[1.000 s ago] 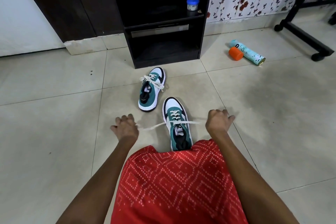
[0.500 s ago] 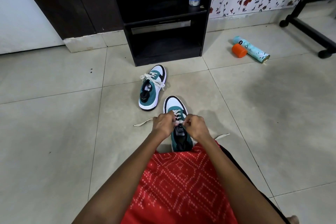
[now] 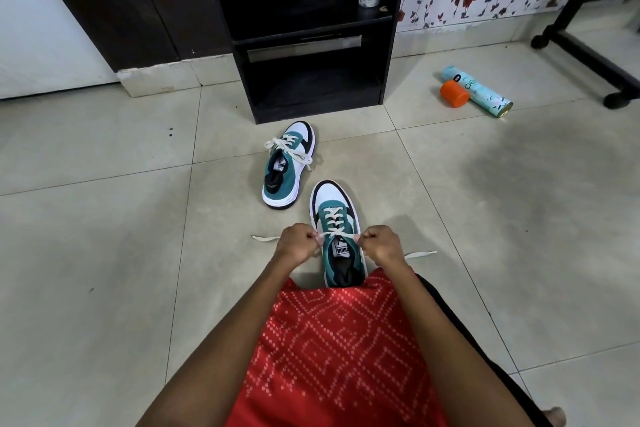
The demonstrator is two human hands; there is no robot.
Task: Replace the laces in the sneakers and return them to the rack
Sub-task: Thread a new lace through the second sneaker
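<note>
- Teal-and-white near sneaker (image 3: 339, 250) stands on the floor (image 3: 104, 253) tiles just ahead of the person's red garment (image 3: 329, 340), toe towards the rack (image 3: 311, 87)
- Its cream lace (image 3: 333, 218) crosses up the eyelets, and the loose ends trail on the floor at either side
- Half a second ago the hands met over the tongue; now they sit slightly apart, far closer than in the wide pull a second ago
- Left hand (image 3: 298, 245) and right hand (image 3: 381, 243) are curled, knuckles up, each pinching the lace beside the top eyelets
- Second sneaker (image 3: 287, 166), laced, lies between the near one and the rack's foot, touching neither
- Spray can (image 3: 479, 92) and orange cap (image 3: 453, 94) lie towards the floor's far right
</note>
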